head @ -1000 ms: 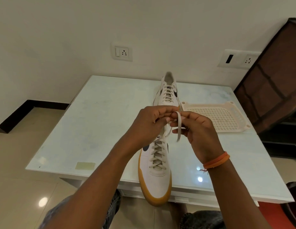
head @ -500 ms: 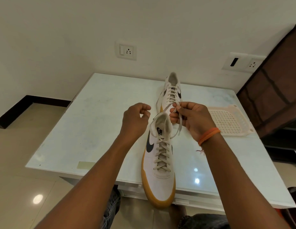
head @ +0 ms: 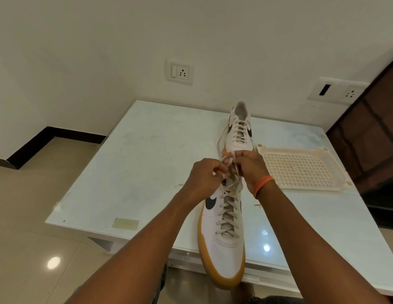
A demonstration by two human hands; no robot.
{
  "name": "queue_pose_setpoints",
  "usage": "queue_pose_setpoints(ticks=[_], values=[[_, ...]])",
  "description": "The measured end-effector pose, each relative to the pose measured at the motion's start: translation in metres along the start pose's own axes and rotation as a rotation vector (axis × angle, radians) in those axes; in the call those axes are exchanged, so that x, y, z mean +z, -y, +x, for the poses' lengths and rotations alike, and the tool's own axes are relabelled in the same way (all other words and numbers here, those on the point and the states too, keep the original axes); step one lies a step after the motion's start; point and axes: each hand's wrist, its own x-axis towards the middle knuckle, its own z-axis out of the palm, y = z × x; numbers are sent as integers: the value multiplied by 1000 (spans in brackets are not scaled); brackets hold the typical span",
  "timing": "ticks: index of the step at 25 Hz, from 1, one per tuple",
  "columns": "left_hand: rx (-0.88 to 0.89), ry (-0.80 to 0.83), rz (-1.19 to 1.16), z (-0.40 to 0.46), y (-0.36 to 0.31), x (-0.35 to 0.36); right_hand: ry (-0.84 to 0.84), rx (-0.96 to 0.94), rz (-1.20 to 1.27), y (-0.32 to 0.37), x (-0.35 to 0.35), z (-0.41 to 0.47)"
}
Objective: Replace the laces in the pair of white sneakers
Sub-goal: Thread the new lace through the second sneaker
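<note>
A white sneaker with a tan sole (head: 223, 255) lies on the pale table (head: 136, 172), its toe hanging over the near edge. Cream laces (head: 228, 213) criss-cross its front. Above its collar my left hand (head: 204, 177) and my right hand (head: 249, 165) meet, both pinching the loose lace ends (head: 229, 157) between curled fingers. An orange band circles my right wrist. The second white sneaker (head: 239, 130) lies farther back, laced, its heel toward the wall and its toe hidden behind my hands.
A cream perforated plastic tray (head: 300, 170) lies on the table right of my hands. A dark wooden cabinet (head: 371, 137) stands at the right. Wall sockets (head: 180, 72) sit above the table's far edge. A small yellowish sticker (head: 125, 223) is near the front left corner.
My left hand, apart from the right half a second ago, has moved back in and taken hold of the lace ends. Both hands now sit together over the near sneaker's collar.
</note>
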Motion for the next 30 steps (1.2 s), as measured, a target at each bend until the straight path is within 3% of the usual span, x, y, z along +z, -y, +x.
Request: queue_pose_setpoints(ticks=[4,6,8,9,11,14,17,19,22,26,30], values=[[-136,-305,24,5,8,-11,69,-213,-948,3,-3,0],[-317,-217,68,4,12,-10,84,-217,-1345,4,-2,-4],[-491,-7,-38,2,13,-4,81,-184,-1526,2,2,-6],[-532,52,-137,1,13,0,56,-183,-1542,-2,5,-7],[-481,-1,-203,1,13,7,-4,-244,-1505,-8,9,-6],[-339,-155,-291,2,11,13,-13,-342,-1162,-5,0,-6],[-21,-147,29,3,12,17,-170,-368,-603,-1,-22,-8],[9,-78,400,3,15,25,-323,-320,-474,-5,-40,-11],[-28,-19,670,3,13,31,-290,-298,-576,-29,-51,-21],[-87,153,553,0,10,21,20,-364,-725,-57,-43,-33],[-94,222,485,-11,6,23,51,-410,-757,-65,-43,-34]])
